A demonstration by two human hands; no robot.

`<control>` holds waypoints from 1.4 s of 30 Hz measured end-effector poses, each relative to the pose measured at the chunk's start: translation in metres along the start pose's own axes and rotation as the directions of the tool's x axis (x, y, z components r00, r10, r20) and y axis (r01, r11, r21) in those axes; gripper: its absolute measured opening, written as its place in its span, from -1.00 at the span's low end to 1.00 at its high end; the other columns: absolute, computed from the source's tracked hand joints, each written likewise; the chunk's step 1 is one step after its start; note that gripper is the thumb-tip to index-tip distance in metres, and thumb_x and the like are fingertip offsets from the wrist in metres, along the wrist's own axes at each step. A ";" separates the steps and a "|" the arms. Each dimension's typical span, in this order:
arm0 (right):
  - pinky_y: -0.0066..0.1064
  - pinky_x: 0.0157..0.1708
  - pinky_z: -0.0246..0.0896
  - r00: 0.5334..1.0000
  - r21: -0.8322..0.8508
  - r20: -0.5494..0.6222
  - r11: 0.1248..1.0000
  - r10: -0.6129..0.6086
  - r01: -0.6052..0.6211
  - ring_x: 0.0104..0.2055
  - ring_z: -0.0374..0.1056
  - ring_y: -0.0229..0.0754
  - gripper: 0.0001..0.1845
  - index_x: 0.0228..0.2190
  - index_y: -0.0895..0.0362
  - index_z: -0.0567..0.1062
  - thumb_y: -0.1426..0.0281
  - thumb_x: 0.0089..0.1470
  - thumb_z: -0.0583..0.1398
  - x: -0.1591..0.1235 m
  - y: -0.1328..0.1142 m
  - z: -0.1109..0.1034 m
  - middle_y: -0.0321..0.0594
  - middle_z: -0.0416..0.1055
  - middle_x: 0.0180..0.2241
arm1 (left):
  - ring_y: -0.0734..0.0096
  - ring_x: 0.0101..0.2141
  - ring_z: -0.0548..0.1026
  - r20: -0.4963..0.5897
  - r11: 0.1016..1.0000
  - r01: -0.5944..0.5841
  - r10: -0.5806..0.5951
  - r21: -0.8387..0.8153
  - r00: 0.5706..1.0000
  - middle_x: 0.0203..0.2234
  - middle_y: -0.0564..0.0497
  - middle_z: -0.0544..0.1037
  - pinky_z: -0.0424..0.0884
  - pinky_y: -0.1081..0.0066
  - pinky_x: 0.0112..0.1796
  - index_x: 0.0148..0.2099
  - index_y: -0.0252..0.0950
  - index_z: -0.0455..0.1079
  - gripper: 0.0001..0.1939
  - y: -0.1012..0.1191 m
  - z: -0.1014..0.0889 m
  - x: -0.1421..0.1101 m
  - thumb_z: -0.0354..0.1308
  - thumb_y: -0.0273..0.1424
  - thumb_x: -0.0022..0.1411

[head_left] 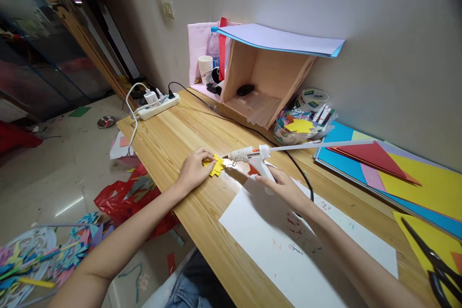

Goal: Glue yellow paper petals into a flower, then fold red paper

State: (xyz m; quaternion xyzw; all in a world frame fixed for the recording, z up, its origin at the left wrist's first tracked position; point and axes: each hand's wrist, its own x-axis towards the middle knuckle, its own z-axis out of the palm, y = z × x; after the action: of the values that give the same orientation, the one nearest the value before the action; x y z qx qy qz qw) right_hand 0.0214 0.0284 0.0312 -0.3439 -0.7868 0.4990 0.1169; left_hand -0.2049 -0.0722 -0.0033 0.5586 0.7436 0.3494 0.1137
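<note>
My left hand point(197, 169) pinches a small yellow paper cutout point(217, 165) with a jagged edge, low over the wooden table. In my right hand point(283, 186) is a white hot glue gun point(254, 155), gripped by its handle. Its nozzle points left at the cutout's right edge; whether the tip touches the paper I cannot tell. A long glue stick point(321, 145) sticks out of the gun's back. The black cord point(301, 173) runs from behind my right hand across the table. Beneath my right forearm lies a white sheet point(260, 236) with coloured marks.
A power strip point(159, 106) sits at the table's far left corner. Along the wall stand a cardboard box point(269, 77), paper cups point(205, 68) and a tub of supplies point(303, 127). Coloured paper point(426, 178) and black scissors point(433, 255) lie right. Paper scraps point(72, 255) cover the floor.
</note>
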 end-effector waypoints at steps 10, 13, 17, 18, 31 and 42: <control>-0.30 -0.25 0.21 0.995 -0.055 0.059 0.995 -0.083 0.087 -0.24 0.31 -0.06 -0.67 -0.23 0.12 0.44 0.22 0.04 0.04 0.009 -0.006 0.006 -0.20 0.43 -0.25 | 0.38 -0.27 0.43 0.012 0.998 0.035 -0.034 -0.058 0.999 -0.31 -0.01 0.46 0.35 0.37 -0.22 -0.39 -0.26 0.45 -0.87 -0.003 0.001 0.002 0.08 -0.39 0.09; -0.29 -0.24 0.19 0.995 -0.066 0.056 0.994 -0.085 0.089 -0.24 0.31 -0.06 -0.70 -0.27 0.12 0.44 0.23 0.03 0.05 0.012 -0.006 0.007 -0.21 0.42 -0.27 | 0.38 -0.27 0.43 0.012 0.997 0.041 -0.040 -0.061 0.999 -0.31 -0.01 0.46 0.35 0.37 -0.24 -0.40 -0.26 0.46 -0.86 -0.003 0.001 0.002 0.08 -0.39 0.09; -0.32 -0.33 0.21 0.996 -0.031 0.058 0.997 -0.065 0.067 -0.28 0.31 -0.07 -0.72 -0.29 0.11 0.45 0.25 0.01 0.05 0.013 -0.006 0.008 -0.21 0.43 -0.29 | 0.38 -0.27 0.44 0.006 0.997 0.046 -0.046 -0.061 0.999 -0.30 -0.01 0.47 0.36 0.37 -0.24 -0.40 -0.26 0.46 -0.86 -0.003 0.000 0.001 0.08 -0.38 0.08; -0.32 -0.35 0.21 0.997 -0.022 0.060 0.998 -0.057 0.058 -0.29 0.32 -0.07 -0.71 -0.28 0.10 0.45 0.25 0.01 0.05 0.014 -0.006 0.008 -0.21 0.43 -0.29 | 0.38 -0.27 0.44 0.008 0.997 0.047 -0.047 -0.063 0.999 -0.30 -0.01 0.47 0.36 0.37 -0.24 -0.40 -0.26 0.46 -0.86 -0.003 0.000 0.001 0.08 -0.38 0.09; -0.40 -0.52 0.12 0.999 0.001 0.051 1.000 0.014 -0.014 -0.46 0.25 -0.17 -0.76 -0.40 0.12 0.43 0.24 -0.03 0.06 0.018 -0.008 0.009 -0.26 0.38 -0.46 | 0.36 -0.25 0.43 0.008 0.994 0.042 -0.042 -0.098 0.999 -0.29 -0.02 0.47 0.36 0.34 -0.21 -0.39 -0.26 0.46 -0.87 -0.005 0.001 0.002 0.10 -0.39 0.08; -0.39 -0.44 0.15 0.998 0.028 0.054 0.999 -0.015 0.014 -0.37 0.27 -0.14 -0.72 -0.28 0.10 0.44 0.25 -0.01 0.06 0.018 -0.003 0.008 -0.23 0.39 -0.36 | 0.37 -0.27 0.44 0.005 0.993 0.033 -0.033 -0.109 0.999 -0.31 -0.01 0.47 0.35 0.35 -0.21 -0.40 -0.26 0.47 -0.89 -0.006 0.001 0.002 0.11 -0.39 0.06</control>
State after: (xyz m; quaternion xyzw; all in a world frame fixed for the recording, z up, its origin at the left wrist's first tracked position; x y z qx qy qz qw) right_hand 0.0024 0.0337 0.0266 -0.3228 -0.7851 0.5183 0.1040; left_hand -0.2098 -0.0705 -0.0077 0.5398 0.7323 0.3866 0.1510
